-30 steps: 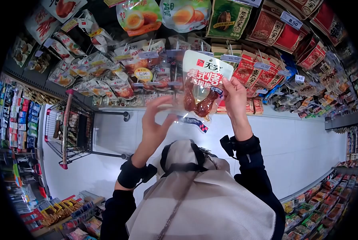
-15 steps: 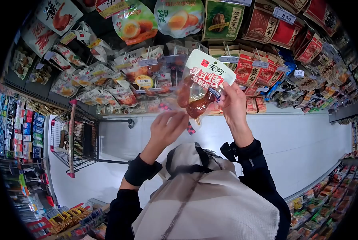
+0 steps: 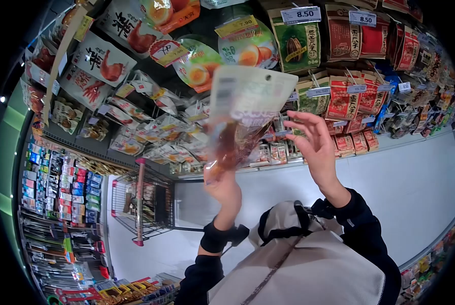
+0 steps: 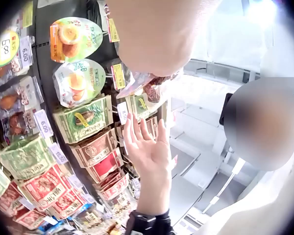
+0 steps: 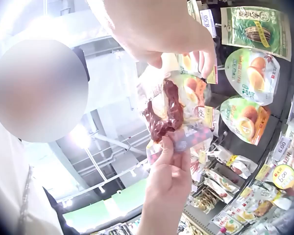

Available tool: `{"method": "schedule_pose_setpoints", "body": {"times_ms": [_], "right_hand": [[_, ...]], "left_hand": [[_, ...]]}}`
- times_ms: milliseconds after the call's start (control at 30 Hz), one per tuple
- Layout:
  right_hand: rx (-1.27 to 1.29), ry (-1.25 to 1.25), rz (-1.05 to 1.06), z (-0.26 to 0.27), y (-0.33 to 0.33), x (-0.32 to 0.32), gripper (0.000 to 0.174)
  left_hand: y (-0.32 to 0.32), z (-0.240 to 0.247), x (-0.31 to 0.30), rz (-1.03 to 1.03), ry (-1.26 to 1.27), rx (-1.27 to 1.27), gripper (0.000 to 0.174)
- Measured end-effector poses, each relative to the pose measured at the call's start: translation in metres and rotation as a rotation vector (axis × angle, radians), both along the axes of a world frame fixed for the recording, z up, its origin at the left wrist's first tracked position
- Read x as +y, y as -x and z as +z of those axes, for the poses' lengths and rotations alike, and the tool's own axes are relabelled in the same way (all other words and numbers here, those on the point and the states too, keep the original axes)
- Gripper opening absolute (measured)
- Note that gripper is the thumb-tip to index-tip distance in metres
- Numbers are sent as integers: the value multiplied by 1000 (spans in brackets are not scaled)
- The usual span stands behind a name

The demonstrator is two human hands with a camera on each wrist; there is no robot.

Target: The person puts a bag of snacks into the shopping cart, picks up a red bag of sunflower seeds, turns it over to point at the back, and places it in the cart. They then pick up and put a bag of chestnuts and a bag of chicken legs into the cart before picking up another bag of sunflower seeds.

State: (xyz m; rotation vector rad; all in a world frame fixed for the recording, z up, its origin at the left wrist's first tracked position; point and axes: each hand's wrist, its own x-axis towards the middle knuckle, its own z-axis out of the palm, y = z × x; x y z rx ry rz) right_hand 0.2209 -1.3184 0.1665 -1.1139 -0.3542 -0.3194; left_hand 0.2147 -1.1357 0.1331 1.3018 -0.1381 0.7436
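A clear-fronted snack pouch of glazed brown chicken pieces (image 3: 225,145) is held up before the shelves, its pale back panel with a hang hole facing the head camera. My left hand (image 3: 222,190) grips its lower edge, the thumb across the front in the right wrist view, where the dark meat pieces (image 5: 171,105) show plainly. My right hand (image 3: 316,152) is apart from the pouch, to its right, fingers spread and slightly bent. The left wrist view shows that right hand (image 4: 149,149) with its palm bare.
Racks of hanging snack packs fill the front, among them green seed bags (image 3: 296,43), red bags (image 3: 344,96) and egg pouches (image 3: 197,61). A shopping cart (image 3: 141,203) stands at the left on the pale floor (image 3: 268,188). Shelves of small goods (image 3: 65,183) line the far left.
The right hand has let go of the pouch and drawn away to the right. The left hand has taken its lower edge and turned its back toward the head camera. The head view has swung left.
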Motion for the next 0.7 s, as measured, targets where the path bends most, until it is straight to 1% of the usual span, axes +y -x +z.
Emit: {"method": "schedule_pose_setpoints", "body": {"times_ms": [33,67,167,200,300,400,500,600,700], "right_hand": [[12,-12,56,2,1,1,39],[21,-23,79,4,2,5,44],[38,-19,164,7,-3,10,43],[51,-63,179,8,-5,11,42],[61,-138,185,9,-7,14,41],[27,-111,170,8,-6,17,39],[53,-77,179,12,-1,17,37],[-30,-14,16,19,0,10,38],[-370,555,-543,36,1,-6,45]], "left_hand": [[4,8,-6,-73,93,85,23],[3,10,-12,-81,175,93,30],[12,14,-7,-352,209,162,39],[11,10,-5,-317,181,223,39],[13,10,-4,-346,204,194,38],[14,5,-1,-325,209,218,39],[16,5,-5,-308,267,81,42],[15,-7,3,-211,193,21,41],[14,-9,7,-150,273,-13,42]]}}
